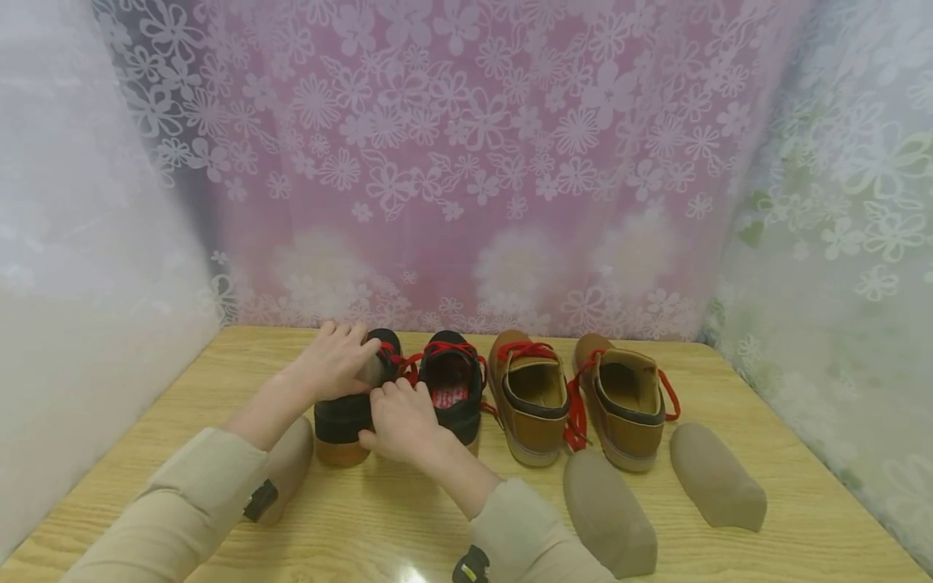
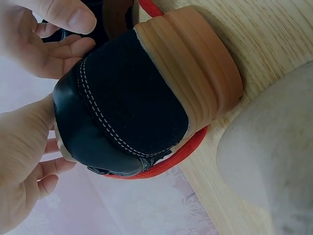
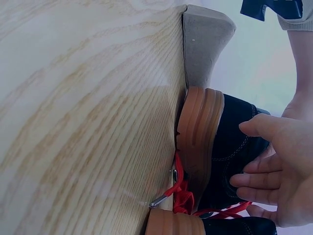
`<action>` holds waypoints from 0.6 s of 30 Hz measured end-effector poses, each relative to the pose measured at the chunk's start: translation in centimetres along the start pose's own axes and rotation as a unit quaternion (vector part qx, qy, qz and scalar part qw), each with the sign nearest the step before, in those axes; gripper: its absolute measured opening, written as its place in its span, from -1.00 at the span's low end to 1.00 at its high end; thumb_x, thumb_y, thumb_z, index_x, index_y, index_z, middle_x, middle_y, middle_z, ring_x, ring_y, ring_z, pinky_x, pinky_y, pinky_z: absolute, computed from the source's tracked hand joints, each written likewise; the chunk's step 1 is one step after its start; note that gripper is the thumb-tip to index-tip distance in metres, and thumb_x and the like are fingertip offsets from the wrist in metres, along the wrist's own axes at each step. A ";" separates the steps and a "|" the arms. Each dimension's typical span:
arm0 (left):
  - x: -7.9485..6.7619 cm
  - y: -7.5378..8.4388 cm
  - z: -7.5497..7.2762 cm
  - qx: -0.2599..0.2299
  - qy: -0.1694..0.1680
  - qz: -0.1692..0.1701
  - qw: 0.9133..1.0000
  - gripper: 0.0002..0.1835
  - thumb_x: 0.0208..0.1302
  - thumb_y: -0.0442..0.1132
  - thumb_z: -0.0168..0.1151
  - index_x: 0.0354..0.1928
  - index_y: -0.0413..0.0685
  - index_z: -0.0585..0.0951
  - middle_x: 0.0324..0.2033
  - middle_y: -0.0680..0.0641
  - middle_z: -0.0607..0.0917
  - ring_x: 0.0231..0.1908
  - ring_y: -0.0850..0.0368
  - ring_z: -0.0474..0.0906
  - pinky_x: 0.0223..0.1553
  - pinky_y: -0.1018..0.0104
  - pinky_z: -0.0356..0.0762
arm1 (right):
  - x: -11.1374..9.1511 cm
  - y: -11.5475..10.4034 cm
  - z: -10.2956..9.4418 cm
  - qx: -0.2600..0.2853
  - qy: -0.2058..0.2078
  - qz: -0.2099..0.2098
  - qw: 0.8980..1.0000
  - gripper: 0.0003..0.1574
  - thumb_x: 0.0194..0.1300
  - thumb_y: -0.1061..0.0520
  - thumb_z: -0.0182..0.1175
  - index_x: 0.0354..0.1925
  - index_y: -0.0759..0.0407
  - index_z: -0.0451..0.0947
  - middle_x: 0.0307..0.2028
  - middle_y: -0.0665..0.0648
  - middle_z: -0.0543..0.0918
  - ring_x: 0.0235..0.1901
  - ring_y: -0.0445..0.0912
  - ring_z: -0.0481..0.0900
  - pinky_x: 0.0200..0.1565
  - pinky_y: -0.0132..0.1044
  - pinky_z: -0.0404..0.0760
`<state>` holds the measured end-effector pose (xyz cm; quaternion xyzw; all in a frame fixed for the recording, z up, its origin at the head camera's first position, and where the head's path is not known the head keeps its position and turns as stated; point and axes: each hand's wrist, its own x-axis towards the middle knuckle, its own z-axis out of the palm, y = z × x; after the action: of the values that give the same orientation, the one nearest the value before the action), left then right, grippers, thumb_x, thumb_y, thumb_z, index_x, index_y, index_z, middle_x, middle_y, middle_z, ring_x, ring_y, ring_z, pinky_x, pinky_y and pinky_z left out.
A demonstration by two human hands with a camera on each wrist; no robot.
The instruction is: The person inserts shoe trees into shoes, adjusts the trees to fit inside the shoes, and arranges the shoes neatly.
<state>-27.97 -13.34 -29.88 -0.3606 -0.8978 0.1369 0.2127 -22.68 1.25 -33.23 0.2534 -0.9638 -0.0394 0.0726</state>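
A black shoe (image 1: pixel 342 421) with red laces and a tan sole stands at the left end of a row of shoes, its heel towards me. My left hand (image 1: pixel 331 360) is over its opening. Between that thumb and the fingers shows a greyish piece (image 1: pixel 373 372), coloured like the beige shoe inserts on the table; most of it is hidden. My right hand (image 3: pixel 288 166) lies along the shoe's side with fingers loosely extended. The left wrist view shows the shoe's heel (image 2: pixel 127 103) close up, with a pale edge at the collar.
Another black shoe (image 1: pixel 461 417) and two brown shoes (image 1: pixel 535 433) with red laces stand to the right. Beige inserts lie on the wooden table: one (image 1: pixel 295 465) left of the black shoe, two (image 1: pixel 608 514) at the right. Flowered curtains (image 1: pixel 466 162) hang behind and on both sides.
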 end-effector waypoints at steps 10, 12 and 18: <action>0.0 0.0 0.6 0.009 0.010 0.002 1.000 -0.36 -0.18 0.20 0.43 -0.21 -0.11 0.46 -0.35 -0.13 0.41 -0.45 -0.02 0.34 -0.33 0.11 0.25 | 0.0 0.0 0.2 -0.004 0.002 -0.003 1.000 -0.44 0.14 -0.31 0.17 -0.14 0.10 0.53 -0.27 -0.01 0.53 -0.23 -0.10 0.43 -0.17 -0.19 0.40; 0.1 0.1 0.6 0.006 0.008 0.000 1.000 -0.36 -0.18 0.20 0.44 -0.21 -0.11 0.46 -0.34 -0.14 0.41 -0.45 -0.03 0.34 -0.33 0.11 0.26 | 0.0 0.1 0.2 -0.004 0.003 -0.004 1.000 -0.44 0.14 -0.31 0.17 -0.14 0.10 0.53 -0.27 -0.01 0.53 -0.22 -0.10 0.43 -0.16 -0.18 0.40; 0.1 0.2 0.6 0.017 0.002 -0.001 1.000 -0.37 -0.16 0.18 0.44 -0.17 -0.12 0.47 -0.31 -0.16 0.42 -0.41 -0.06 0.39 -0.31 0.08 0.31 | 0.0 0.0 0.2 -0.006 -0.003 0.000 1.000 -0.42 0.14 -0.31 0.17 -0.11 0.10 0.52 -0.23 0.00 0.54 -0.20 -0.09 0.44 -0.14 -0.18 0.40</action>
<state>-28.17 -13.12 -30.42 -0.3564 -0.8952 0.1515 0.2205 -22.70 1.28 -33.42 0.2528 -0.9638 -0.0461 0.0715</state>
